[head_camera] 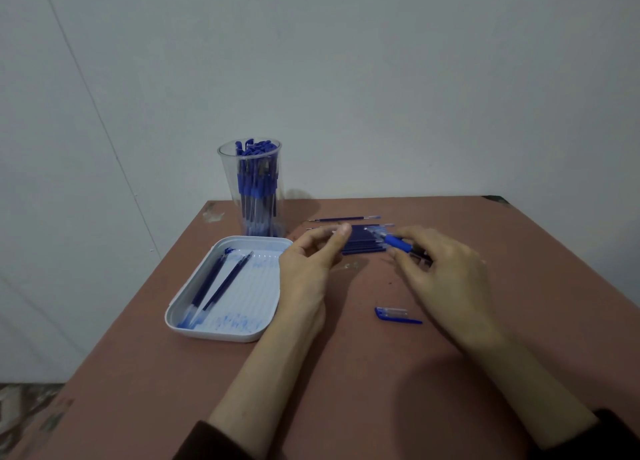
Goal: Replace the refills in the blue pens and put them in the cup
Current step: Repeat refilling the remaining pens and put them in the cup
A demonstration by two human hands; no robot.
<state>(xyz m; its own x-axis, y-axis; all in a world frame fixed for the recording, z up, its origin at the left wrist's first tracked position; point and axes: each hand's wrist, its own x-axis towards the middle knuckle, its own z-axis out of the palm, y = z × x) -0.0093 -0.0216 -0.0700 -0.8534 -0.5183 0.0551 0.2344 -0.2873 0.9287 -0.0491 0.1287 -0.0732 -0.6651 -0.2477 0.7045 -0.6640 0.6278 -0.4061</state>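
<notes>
My right hand [446, 265] grips a blue pen [394, 240] by its blue grip section, tip pointing left. My left hand [311, 262] hovers just left of the tip, thumb and fingers curled close together; whether they pinch a small part is blurred. Under both hands lies a row of blue refills [363, 246], with two more refills [346, 219] behind it. A blue pen cap [396, 314] lies on the table near my right wrist. A clear cup [251, 189] full of blue pens stands at the back left.
A white tray [225, 328] with two refills and blue ink smears sits to the left of my left hand. The reddish table [346, 390] ends at a wall behind and drops off on the left.
</notes>
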